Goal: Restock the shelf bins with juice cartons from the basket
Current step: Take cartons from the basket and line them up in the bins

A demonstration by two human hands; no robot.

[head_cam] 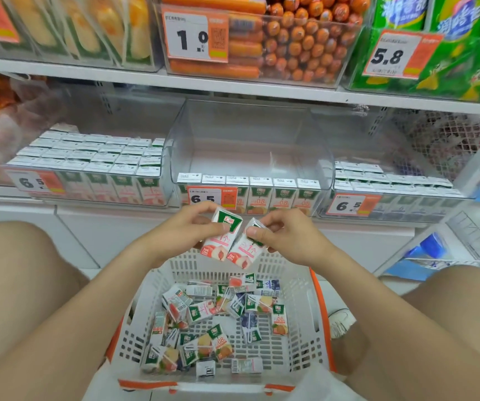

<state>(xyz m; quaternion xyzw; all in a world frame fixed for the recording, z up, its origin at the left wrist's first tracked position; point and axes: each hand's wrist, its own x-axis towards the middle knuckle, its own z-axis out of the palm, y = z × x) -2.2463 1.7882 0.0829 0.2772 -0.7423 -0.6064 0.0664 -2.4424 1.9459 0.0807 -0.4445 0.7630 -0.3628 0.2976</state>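
Observation:
My left hand (188, 227) grips a pink peach juice carton (222, 237) and my right hand (283, 237) grips a second pink peach carton (243, 250). Both cartons are held side by side above the far rim of the white basket (305, 319), in front of the middle bin. Several loose juice cartons (204, 314) of mixed flavours lie in the basket. The middle clear bin (250, 140) holds a single front row of orange cartons (283, 193). The left bin (88, 160) is packed with pink cartons. The right bin (392, 183) holds blue cartons.
The upper shelf (233, 85) carries bins of sausages (290, 39), snack packs and green packages. Price tags hang on each bin front. My knees flank the basket at left and right. A wire rack (476, 241) stands at the right.

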